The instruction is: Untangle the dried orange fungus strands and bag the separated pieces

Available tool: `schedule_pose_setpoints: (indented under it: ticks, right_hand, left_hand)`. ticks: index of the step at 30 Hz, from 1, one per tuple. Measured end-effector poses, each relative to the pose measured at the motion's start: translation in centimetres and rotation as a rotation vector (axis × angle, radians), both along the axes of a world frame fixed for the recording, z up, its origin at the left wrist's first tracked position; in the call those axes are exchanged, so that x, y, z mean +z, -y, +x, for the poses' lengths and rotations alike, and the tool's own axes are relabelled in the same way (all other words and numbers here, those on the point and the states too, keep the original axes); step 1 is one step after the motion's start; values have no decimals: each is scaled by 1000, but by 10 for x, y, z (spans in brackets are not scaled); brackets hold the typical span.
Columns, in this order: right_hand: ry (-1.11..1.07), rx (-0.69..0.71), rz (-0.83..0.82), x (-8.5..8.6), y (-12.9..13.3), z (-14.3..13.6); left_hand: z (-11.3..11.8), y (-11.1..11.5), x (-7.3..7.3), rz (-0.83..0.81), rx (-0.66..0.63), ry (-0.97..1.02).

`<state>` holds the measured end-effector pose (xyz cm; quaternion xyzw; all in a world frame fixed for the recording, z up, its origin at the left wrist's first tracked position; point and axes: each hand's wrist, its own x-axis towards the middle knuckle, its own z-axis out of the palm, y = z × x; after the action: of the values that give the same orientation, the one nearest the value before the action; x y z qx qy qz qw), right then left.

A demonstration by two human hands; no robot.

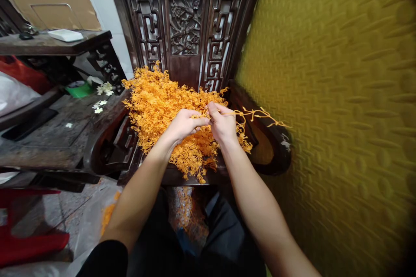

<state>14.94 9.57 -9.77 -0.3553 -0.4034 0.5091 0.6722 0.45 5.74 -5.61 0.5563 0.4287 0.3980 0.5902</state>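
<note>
A big heap of orange artificial sprigs [162, 104] covers the seat of a dark carved wooden chair [185, 67]. Over its front right part, my two hands meet with fingertips nearly touching. My right hand [224, 124] pinches a thin orange artificial stem [256, 114], whose bare, knotty length sticks out to the right. My left hand [188, 124] is closed, thumb and forefinger pressed together at the same spot; what lies between them is too small to make out.
At the left stands a dark wooden table [42, 143] with a green tape roll [79, 88] and small pale flower pieces [99, 106]. A white dish [66, 35] rests on a higher ledge. Yellow padded wall [341, 95] rises close on the right. A red stool [35, 246] is lower left.
</note>
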Motion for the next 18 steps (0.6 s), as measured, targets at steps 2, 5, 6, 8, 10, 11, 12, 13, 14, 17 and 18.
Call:
schedule_pose_setpoints:
  ticks: [2,5,6,8,10,11,12,13,14,17,18]
  right_hand:
    - [-57,-126,2,0,-10,18]
    - [-160,-296,-33,1,-21,45]
    - [-145,-253,-54,0,-21,50]
    - [-90,-119,-36,0,-16,50]
    - [-32,16,26,-1,-8,41]
    - [-11,62,60,0,-4,34]
    - [5,94,88,1,0,27]
    - [18,111,109,2,3,21]
    - [32,126,123,4,5,16]
    - [97,186,155,13,16,5]
    - [128,214,175,17,22,3]
  left_hand:
    - [-8,3,1,-48,-40,-36]
    - [-21,5,0,-54,-129,-107]
    - [-25,5,-1,-38,-143,-121]
    - [-30,5,-2,15,-141,-137]
    - [-32,4,0,89,-115,-151]
    - [-33,4,3,127,-105,-156]
    - [-34,5,7,164,-100,-159]
    - [-35,6,12,199,-98,-165]
    - [-36,9,18,232,-91,-172]
    - [-46,28,35,323,-29,-246]
    - [-51,39,40,337,4,-290]
